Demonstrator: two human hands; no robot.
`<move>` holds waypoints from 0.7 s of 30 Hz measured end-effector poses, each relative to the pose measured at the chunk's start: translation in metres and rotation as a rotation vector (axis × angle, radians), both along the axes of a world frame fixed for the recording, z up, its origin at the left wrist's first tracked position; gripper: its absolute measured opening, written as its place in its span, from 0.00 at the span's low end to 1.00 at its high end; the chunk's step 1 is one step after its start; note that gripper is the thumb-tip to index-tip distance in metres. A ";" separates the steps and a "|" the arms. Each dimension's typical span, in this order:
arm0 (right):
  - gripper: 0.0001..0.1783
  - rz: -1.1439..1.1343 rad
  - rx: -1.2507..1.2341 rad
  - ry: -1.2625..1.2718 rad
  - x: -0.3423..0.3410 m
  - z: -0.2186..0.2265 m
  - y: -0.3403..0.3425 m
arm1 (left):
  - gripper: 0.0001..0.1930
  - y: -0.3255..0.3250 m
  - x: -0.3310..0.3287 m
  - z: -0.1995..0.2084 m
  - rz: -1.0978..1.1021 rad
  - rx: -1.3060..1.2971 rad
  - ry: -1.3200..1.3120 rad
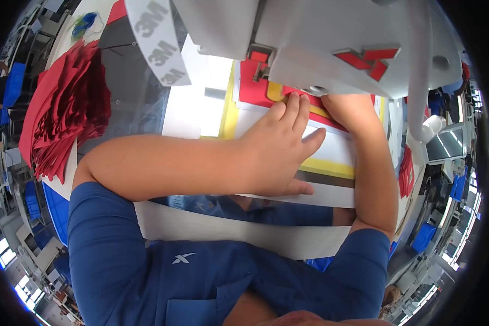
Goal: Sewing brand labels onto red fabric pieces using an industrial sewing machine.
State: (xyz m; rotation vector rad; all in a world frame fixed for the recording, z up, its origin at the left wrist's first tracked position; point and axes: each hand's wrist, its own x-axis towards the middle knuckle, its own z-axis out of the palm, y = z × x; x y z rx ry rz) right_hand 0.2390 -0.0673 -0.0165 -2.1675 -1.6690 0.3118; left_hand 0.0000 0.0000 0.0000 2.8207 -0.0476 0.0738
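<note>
Left forearm lies nearly level across the view; left hand (277, 142) is palm down, digits spread, thumb angled toward the body, index apart. Middle fingertip is at the red piece (250, 82) and its yellow strip (275, 91), just below the machine head (315, 51). Right forearm runs up the right side, wrist bent inward; right hand (349, 110) is near the red piece's right part, fingers hidden by the machine head, so can't tell its grip. Red piece lies over white sheets (331, 142).
</note>
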 end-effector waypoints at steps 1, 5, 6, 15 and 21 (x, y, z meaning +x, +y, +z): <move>0.12 0.025 -0.017 -0.149 -0.007 0.005 -0.001 | 0.52 -0.001 -0.003 0.000 -0.012 0.023 -0.001; 0.08 0.141 -0.060 -0.415 -0.018 0.010 -0.005 | 0.51 -0.007 -0.011 0.004 -0.052 0.048 0.001; 0.08 0.134 -0.061 -0.417 -0.021 0.011 -0.006 | 0.51 -0.009 -0.013 0.005 -0.060 0.048 -0.001; 0.21 0.204 0.063 -0.497 -0.050 0.020 -0.018 | 0.52 -0.023 -0.030 0.011 -0.120 0.071 0.042; 0.21 0.196 0.189 -0.437 -0.057 0.021 -0.023 | 0.52 -0.028 -0.036 0.016 -0.152 0.114 0.080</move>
